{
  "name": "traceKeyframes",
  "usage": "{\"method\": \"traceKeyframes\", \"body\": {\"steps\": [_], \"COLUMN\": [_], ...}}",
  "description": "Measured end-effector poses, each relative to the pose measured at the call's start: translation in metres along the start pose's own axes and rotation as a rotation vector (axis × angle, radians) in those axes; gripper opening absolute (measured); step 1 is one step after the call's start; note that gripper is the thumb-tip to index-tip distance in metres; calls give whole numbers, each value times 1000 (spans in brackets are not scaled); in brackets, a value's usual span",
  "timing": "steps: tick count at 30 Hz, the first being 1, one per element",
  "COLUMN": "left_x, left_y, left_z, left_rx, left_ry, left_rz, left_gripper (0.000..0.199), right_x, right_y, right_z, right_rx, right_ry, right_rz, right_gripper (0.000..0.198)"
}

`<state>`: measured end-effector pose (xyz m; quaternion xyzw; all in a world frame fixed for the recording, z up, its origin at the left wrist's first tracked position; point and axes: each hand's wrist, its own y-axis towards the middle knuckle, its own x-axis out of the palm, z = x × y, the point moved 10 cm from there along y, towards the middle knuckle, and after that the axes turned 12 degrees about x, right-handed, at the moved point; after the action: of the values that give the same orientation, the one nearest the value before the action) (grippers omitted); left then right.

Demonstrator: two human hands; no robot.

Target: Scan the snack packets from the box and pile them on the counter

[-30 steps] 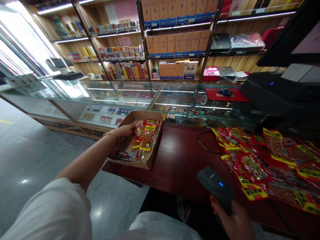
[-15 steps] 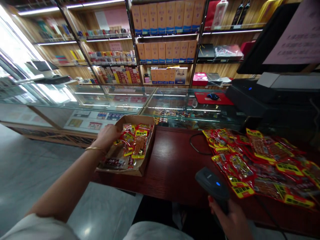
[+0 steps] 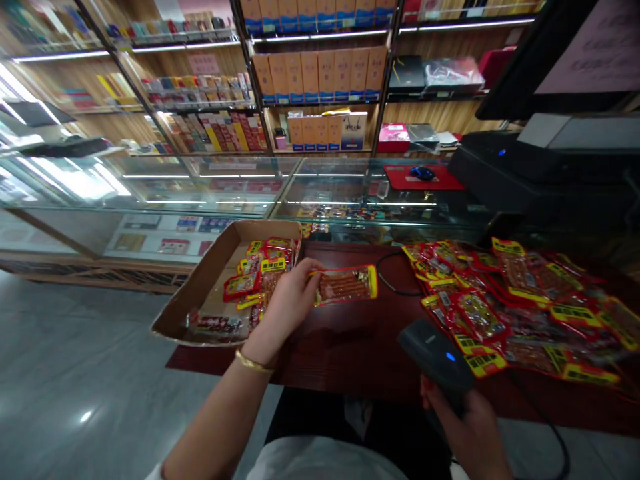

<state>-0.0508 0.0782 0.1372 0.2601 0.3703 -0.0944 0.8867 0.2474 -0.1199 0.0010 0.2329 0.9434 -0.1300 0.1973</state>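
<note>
Between the fingers of my left hand (image 3: pixel 293 297) is one end of a snack packet (image 3: pixel 345 285), red and yellow with a clear front showing brown sticks. It is held above the dark red wooden counter (image 3: pixel 345 347), to the right of an open cardboard box (image 3: pixel 200 287). Inside the box lie several similar packets (image 3: pixel 243 285), partly hidden by my left hand. My right hand (image 3: pixel 467 427) grips a dark barcode scanner (image 3: pixel 435 360) by its handle, a blue light glowing on top. Right of the scanner, many more packets (image 3: pixel 480 323) lie in a heap on the counter.
A glass display case (image 3: pixel 240 187) runs behind the counter. A mouse (image 3: pixel 423 173) rests on a red mat (image 3: pixel 395 177). At the right stand a monitor (image 3: pixel 515 60) and a black machine (image 3: pixel 540 180). A black cable (image 3: pixel 387 277) lies beside the heap.
My left hand has moved right, out of the cardboard box, with a snack packet now in it. The box now sits more askew. My right hand still holds the scanner, slightly shifted.
</note>
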Motion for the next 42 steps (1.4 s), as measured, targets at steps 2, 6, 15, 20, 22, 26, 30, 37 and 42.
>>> {"method": "traceKeyframes", "body": {"steps": [2, 6, 15, 20, 22, 26, 30, 37, 42], "left_x": [65, 130, 110, 145, 152, 156, 138, 153, 157], "left_y": [7, 12, -16, -25, -24, -18, -12, -24, -30], "left_z": [0, -14, 7, 24, 22, 14, -9, -16, -12], "left_rx": [16, -17, 274, 397, 385, 340, 114, -48, -63], "left_ry": [-82, -71, -37, -27, -17, 21, -171, -723, -856], "left_rz": [-167, -320, -37, -289, -328, -356, -195, -370, -443], "left_gripper": [22, 25, 52, 100, 98, 62, 40, 64, 65], "right_x": [-5, -16, -23, -18, -15, -11, -7, -6, 2], "right_y": [-3, -5, -1, -2, -2, -2, 0, 0, -2], "right_z": [1, 4, 13, 16, 17, 18, 13, -14, -29], "right_rx": [28, 51, 112, 93, 79, 61, 30, -49, -94], "right_ry": [18, 50, 129, 79, 54, 26, -2, -106, -215], "right_rz": [10, 29, 59, 41, 25, 21, 1, 14, -24], "right_gripper": [55, 49, 43, 42, 43, 44, 44, 49, 47]}}
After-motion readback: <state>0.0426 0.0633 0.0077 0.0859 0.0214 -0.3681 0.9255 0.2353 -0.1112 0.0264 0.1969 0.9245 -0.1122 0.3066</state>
